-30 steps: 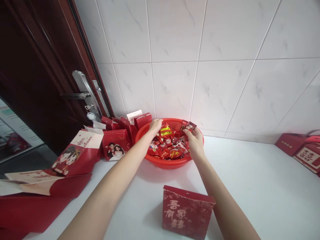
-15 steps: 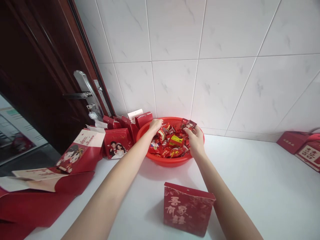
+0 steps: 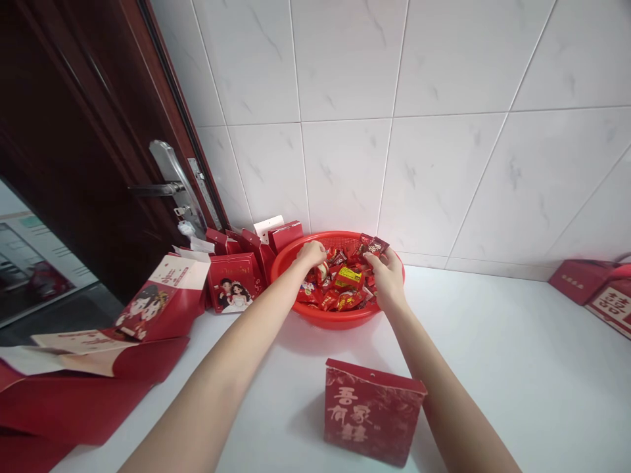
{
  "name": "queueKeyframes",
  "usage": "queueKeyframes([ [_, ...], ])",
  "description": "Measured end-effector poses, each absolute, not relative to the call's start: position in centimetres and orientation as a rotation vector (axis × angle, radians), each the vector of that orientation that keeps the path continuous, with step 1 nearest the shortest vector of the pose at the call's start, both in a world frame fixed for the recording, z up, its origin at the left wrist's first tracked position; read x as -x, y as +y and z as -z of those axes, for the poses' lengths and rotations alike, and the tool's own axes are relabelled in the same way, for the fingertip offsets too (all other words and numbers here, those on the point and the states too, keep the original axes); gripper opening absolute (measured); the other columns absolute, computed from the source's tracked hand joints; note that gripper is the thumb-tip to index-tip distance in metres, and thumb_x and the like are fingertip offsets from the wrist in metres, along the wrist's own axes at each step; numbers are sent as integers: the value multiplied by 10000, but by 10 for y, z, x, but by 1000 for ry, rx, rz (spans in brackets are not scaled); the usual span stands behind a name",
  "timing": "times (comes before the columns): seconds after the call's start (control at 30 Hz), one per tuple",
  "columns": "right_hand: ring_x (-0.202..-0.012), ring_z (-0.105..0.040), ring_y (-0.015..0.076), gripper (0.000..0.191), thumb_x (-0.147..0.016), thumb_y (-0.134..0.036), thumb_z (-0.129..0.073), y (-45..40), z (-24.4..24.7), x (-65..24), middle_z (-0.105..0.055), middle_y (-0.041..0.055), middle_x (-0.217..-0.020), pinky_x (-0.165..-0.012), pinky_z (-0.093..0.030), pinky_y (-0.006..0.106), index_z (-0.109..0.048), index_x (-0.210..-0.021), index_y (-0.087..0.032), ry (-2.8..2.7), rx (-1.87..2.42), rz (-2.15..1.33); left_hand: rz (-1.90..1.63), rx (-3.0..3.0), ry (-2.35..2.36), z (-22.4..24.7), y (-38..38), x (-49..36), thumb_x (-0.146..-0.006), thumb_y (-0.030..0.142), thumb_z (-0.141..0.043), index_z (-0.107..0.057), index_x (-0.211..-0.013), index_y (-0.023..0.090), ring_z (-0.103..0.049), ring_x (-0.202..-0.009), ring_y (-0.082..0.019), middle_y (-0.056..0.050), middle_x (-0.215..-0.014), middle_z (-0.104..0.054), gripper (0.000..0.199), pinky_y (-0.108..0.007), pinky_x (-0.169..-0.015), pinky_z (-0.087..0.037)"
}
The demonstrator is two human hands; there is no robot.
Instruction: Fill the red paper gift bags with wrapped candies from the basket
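A red plastic basket [image 3: 340,320] full of wrapped candies [image 3: 348,278] stands against the tiled wall. My right hand [image 3: 388,274] is at the basket's right side, thumb and fingers closed on dark red candy packets [image 3: 377,246] raised near the rim. Over the left part of the candies, my left hand [image 3: 311,252] reaches in with its fingers curled down; whatever they grip is hidden behind the hand. Beside my right forearm, nearer to me, a red gift box [image 3: 373,414] with pale lettering stands upright on the white table.
Several red gift boxes [image 3: 235,282] stand left of the basket, some with a cartoon couple. Open red cartons [image 3: 98,394] lie at the left edge. More red boxes [image 3: 582,282] are at the far right. A dark wooden door [image 3: 98,118] with a metal handle borders the left.
My left hand has shifted slightly right and down over the candies, its fingers curling further in. My right hand still holds the packets in nearly the same place.
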State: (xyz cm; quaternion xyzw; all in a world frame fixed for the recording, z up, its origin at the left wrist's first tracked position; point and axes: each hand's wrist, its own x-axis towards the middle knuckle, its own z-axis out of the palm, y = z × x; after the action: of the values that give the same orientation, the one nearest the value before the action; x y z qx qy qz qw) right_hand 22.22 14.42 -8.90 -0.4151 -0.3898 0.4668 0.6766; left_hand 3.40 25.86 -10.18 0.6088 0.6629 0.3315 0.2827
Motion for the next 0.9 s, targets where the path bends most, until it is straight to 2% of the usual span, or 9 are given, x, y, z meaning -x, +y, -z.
queueKeyframes([
  [0.13,-623,-592,155,213,-690,-319,-691,144,89,-222,-680,-14,-809,-578,-494,290,-600,-865,-238,-880,932,-1052,-819,-1798,1848,100,254,-43,-545,75,-749,-510,-467,217,-618,-1115,-364,-119,-694,-672,288,-358,-848,-453],
  [0.27,-640,-611,168,211,-704,-331,-694,143,88,-222,-676,-15,-804,-564,-495,291,-605,-874,-242,-877,953,-1060,-705,-1915,1821,98,253,-50,-525,120,-780,-574,-479,224,-667,-1004,-353,-98,-707,-692,235,-372,-830,-487],
  [0.43,-651,-614,168,174,-714,-319,-684,142,87,-222,-662,-18,-764,-600,-523,295,-601,-845,-239,-897,951,-1050,-539,-1994,1837,99,254,-49,-394,28,-791,-489,-390,214,-676,-969,-410,-90,-616,-635,355,-447,-863,-490],
  [0.5,-662,-620,171,182,-710,-321,-687,143,88,-222,-668,-16,-769,-611,-530,298,-606,-851,-240,-897,943,-1043,-478,-2007,1815,101,254,-47,-378,33,-806,-527,-404,218,-681,-957,-406,-75,-596,-629,336,-449,-863,-496],
  [0.6,-663,-627,178,226,-700,-338,-699,144,90,-222,-688,-9,-808,-592,-529,304,-615,-887,-244,-887,935,-1058,-431,-2024,1748,101,251,-47,-387,49,-809,-671,-541,243,-694,-961,-372,-61,-706,-703,285,-419,-860,-506],
  [0.67,-650,-624,177,244,-692,-345,-707,145,91,-221,-690,-9,-815,-581,-528,306,-615,-894,-244,-880,936,-1062,-444,-2042,1710,100,249,-49,-391,55,-803,-752,-707,276,-689,-1020,-367,-68,-877,-760,388,-398,-870,-506],
  [0.77,-633,-615,171,250,-687,-346,-715,145,91,-221,-682,-14,-795,-590,-532,309,-614,-892,-245,-881,931,-1065,-428,-2023,1667,98,247,-52,-370,56,-776,-785,-936,299,-675,-1081,-386,-85,-1087,-772,616,-374,-842,-514],
  [0.83,-626,-610,168,247,-688,-341,-711,145,91,-221,-686,-13,-798,-597,-534,313,-613,-893,-244,-887,921,-1068,-359,-1956,1630,98,247,-52,-357,51,-749,-783,-969,287,-695,-1011,-382,-82,-1071,-777,657,-358,-772,-523],
  [0.9,-615,-603,165,234,-689,-330,-699,145,90,-221,-687,-12,-796,-602,-534,318,-610,-885,-242,-890,920,-1062,-361,-1882,1551,101,248,-52,-352,41,-733,-783,-899,274,-713,-847,-338,-53,-904,-784,597,-336,-686,-518],
])
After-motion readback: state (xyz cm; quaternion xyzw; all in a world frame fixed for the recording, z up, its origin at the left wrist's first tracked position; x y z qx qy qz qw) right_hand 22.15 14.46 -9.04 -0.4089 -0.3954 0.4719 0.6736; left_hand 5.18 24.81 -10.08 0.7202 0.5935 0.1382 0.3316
